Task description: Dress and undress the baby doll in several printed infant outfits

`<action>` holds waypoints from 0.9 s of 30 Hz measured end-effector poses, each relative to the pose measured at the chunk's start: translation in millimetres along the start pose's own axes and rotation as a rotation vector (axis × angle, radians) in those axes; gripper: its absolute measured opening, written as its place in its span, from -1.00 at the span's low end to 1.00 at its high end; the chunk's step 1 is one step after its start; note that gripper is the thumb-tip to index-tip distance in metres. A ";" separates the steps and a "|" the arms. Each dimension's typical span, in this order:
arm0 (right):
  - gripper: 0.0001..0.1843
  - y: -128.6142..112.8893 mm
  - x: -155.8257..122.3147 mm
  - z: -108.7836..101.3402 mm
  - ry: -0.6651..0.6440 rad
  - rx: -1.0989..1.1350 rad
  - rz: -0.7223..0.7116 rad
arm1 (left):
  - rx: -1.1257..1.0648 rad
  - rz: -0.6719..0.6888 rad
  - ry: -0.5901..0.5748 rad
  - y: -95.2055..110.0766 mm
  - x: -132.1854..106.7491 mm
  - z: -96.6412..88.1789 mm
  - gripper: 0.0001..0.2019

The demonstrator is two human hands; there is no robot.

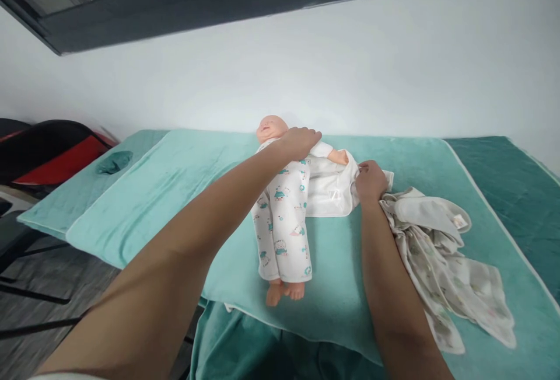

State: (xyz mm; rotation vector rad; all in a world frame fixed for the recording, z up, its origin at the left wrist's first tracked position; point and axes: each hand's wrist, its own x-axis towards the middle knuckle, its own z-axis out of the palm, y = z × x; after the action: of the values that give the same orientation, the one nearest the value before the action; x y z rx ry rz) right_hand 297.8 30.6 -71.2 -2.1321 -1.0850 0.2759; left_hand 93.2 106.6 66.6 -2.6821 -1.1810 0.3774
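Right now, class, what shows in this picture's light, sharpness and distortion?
Head view: soft light on the wall; darker folds in the hanging green cloth; the left forearm looks stretched near the lower corner; fine print on the trousers is slightly soft.

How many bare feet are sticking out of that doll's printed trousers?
2. Both show at the near end of the doll's printed trousers: one foot on the picture's left, the other foot beside it on the right.
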 end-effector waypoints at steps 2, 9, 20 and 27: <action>-0.66 -0.5 0.0 -1.1 0.000 0.017 0.006 | -0.004 0.010 0.005 2.6 -0.9 1.2 -0.53; -0.72 3.7 1.3 1.4 0.005 0.110 0.024 | -0.011 -0.003 0.039 -5.8 -8.0 1.3 -0.57; -0.68 2.7 9.8 2.9 0.184 0.651 0.030 | -0.126 -0.002 0.066 40.6 11.9 6.1 -0.52; -0.77 -7.9 0.0 2.9 0.288 0.854 -0.071 | -0.253 -0.009 0.077 84.0 20.5 28.4 -0.59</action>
State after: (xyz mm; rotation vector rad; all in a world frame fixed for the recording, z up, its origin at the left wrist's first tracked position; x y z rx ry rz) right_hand 291.5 35.1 -67.8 -1.3149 -0.6895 0.3147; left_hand 156.4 67.8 13.8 -2.8715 -1.2958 0.1293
